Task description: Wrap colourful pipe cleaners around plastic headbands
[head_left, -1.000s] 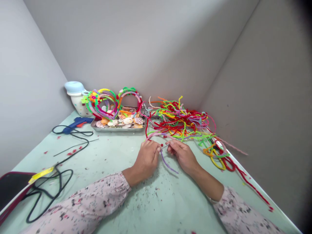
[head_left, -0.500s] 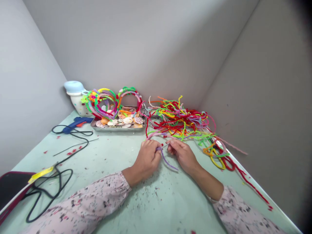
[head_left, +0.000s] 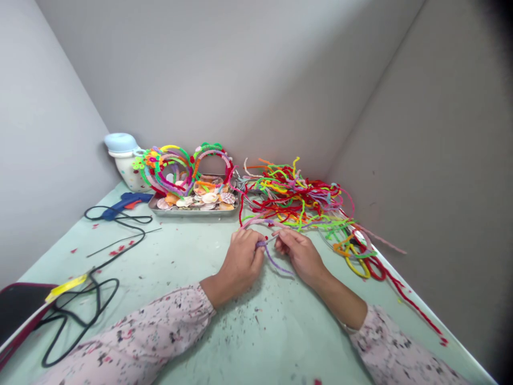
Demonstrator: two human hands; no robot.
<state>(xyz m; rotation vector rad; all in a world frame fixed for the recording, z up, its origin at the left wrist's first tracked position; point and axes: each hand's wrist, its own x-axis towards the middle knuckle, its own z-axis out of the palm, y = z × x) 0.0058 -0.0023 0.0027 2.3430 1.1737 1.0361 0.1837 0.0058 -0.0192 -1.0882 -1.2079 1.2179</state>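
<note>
Just above the table, my left hand (head_left: 243, 258) is closed around a partly wrapped headband (head_left: 260, 220), its pink fuzzy arc showing behind the fingers. A purple pipe cleaner (head_left: 276, 263) comes out at the left thumb and curves down to the right, its tail loose. Between the two hands runs a thin grey bare stretch of the band. My right hand (head_left: 298, 254) pinches that stretch at its far end with thumb and forefinger. A small red bit shows near the fingertips; the palms' insides are hidden.
Behind lie a metal tray (head_left: 192, 213) of shells with finished headbands (head_left: 172, 160), and a heap of pipe cleaners (head_left: 296, 192). Yellow-handled scissors (head_left: 358, 267) rest at right. On the left are a blue glue gun (head_left: 120, 206), its black cord (head_left: 100, 307) and a white cup (head_left: 128, 168).
Both hands keep nearly the same place and grip. The loose purple tail has shifted very slightly; the rest looks unchanged.
</note>
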